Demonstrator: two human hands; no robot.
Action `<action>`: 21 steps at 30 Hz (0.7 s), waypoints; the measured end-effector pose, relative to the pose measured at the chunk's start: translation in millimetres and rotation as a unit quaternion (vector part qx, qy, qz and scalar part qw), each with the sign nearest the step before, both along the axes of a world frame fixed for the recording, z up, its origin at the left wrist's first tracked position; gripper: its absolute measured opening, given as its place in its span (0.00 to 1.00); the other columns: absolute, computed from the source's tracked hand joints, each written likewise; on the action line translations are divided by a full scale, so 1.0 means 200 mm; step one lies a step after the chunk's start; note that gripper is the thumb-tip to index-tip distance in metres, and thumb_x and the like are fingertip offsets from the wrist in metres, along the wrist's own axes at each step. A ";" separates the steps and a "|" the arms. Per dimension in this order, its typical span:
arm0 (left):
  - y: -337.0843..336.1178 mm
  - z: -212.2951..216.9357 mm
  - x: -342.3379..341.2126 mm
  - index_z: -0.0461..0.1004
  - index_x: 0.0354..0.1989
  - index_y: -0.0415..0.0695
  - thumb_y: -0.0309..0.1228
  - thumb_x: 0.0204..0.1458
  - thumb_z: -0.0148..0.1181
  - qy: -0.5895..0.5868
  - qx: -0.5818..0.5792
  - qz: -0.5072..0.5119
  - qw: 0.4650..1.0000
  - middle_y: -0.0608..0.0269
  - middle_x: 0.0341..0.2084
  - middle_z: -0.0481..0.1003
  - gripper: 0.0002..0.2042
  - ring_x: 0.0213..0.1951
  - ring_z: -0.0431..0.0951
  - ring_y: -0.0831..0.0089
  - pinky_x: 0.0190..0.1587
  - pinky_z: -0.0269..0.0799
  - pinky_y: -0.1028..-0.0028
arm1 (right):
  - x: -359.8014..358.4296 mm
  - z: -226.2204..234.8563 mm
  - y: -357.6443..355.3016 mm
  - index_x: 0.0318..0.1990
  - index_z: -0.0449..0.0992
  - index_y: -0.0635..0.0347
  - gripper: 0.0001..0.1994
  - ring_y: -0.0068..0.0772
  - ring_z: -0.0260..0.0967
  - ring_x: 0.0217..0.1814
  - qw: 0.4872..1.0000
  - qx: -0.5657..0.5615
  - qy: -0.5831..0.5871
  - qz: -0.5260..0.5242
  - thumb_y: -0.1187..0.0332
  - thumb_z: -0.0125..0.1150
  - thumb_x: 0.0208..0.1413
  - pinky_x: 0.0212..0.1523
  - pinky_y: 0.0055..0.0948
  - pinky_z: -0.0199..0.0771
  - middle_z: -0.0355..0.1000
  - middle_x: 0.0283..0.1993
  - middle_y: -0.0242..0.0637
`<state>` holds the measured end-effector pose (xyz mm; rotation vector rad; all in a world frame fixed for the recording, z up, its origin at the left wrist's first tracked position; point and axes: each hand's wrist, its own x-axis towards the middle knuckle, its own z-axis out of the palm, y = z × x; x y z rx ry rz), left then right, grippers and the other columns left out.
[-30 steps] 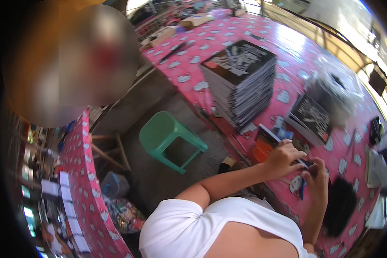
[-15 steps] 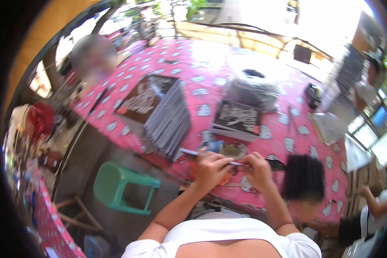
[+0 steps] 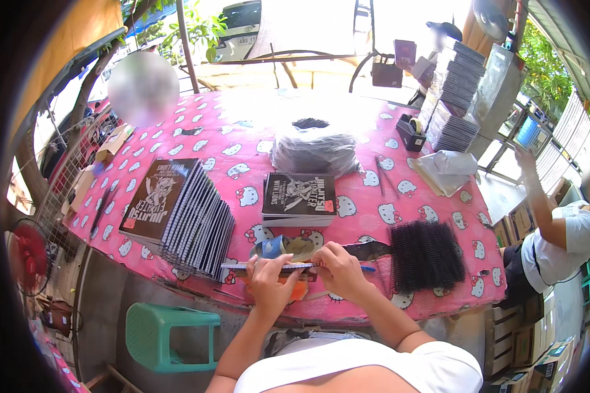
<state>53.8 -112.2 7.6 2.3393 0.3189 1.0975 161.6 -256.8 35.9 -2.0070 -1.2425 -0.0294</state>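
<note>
Both my hands are at the near edge of the table, on a thin book [image 3: 300, 265] seen nearly edge-on, with a row of binding along its white edge. My left hand [image 3: 267, 281] grips its left part, fingers over the top. Close beside it, my right hand [image 3: 339, 270] pinches the right part of that edge; its fingertips hide what is between them. Past my right hand sticks out a thin blue-tipped thing [image 3: 368, 268]. An orange item [image 3: 297, 290] lies partly hidden below my hands. Right of them rests a bundle of black spiral coils [image 3: 427, 257].
A tall stack of spiral-bound books [image 3: 200, 229] stands left, a smaller book stack [image 3: 299, 196] ahead. Behind is a plastic bag [image 3: 314, 156] with black contents. A tape dispenser [image 3: 411, 134] sits far right. A green stool [image 3: 170, 337] is at the lower left; another person [image 3: 564, 236] is at right.
The view has turned and steadied, so the table things appear shifted left. My hands stay together on the book's edge. At the right, the other person's arm is now raised.
</note>
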 end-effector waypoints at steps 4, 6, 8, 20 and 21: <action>0.01 0.00 -0.01 0.74 0.29 0.47 0.31 0.36 0.70 0.006 0.006 0.003 1.000 0.68 0.23 0.74 0.12 0.31 0.74 0.68 0.53 0.57 0.60 | 0.02 0.01 0.03 0.38 0.72 0.57 0.10 0.45 0.70 0.36 0.998 0.038 -0.045 0.019 0.67 0.62 0.49 0.30 0.40 0.69 0.69 0.33 0.39; 0.01 0.01 -0.01 0.74 0.27 0.47 0.30 0.36 0.70 0.007 0.004 -0.002 1.000 0.68 0.23 0.74 0.11 0.31 0.74 0.68 0.52 0.58 0.60 | 0.02 0.00 0.05 0.35 0.72 0.57 0.08 0.45 0.70 0.34 0.997 0.056 -0.054 0.009 0.68 0.62 0.49 0.29 0.39 0.69 0.68 0.31 0.39; 0.02 0.01 -0.01 0.73 0.27 0.47 0.30 0.36 0.70 0.003 0.006 -0.011 1.000 0.68 0.23 0.74 0.11 0.32 0.74 0.68 0.52 0.58 0.60 | 0.02 -0.06 0.04 0.33 0.72 0.58 0.07 0.45 0.70 0.32 0.996 0.054 -0.064 0.005 0.69 0.63 0.49 0.28 0.39 0.69 0.68 0.30 0.38; 0.03 -0.02 -0.02 0.76 0.24 0.46 0.28 0.35 0.71 -0.026 -0.014 -0.026 0.999 0.68 0.25 0.78 0.09 0.32 0.76 0.70 0.49 0.61 0.62 | 0.00 -0.01 0.08 0.32 0.74 0.58 0.10 0.46 0.70 0.36 0.998 -0.020 -0.063 0.002 0.60 0.60 0.52 0.34 0.41 0.70 0.70 0.31 0.40; 0.04 -0.03 -0.03 0.76 0.25 0.46 0.28 0.35 0.70 -0.032 -0.022 -0.027 0.999 0.68 0.24 0.77 0.09 0.32 0.76 0.69 0.49 0.61 0.62 | 0.02 0.01 0.08 0.31 0.74 0.60 0.08 0.47 0.71 0.34 0.997 -0.062 -0.037 0.032 0.65 0.60 0.51 0.34 0.40 0.71 0.70 0.30 0.42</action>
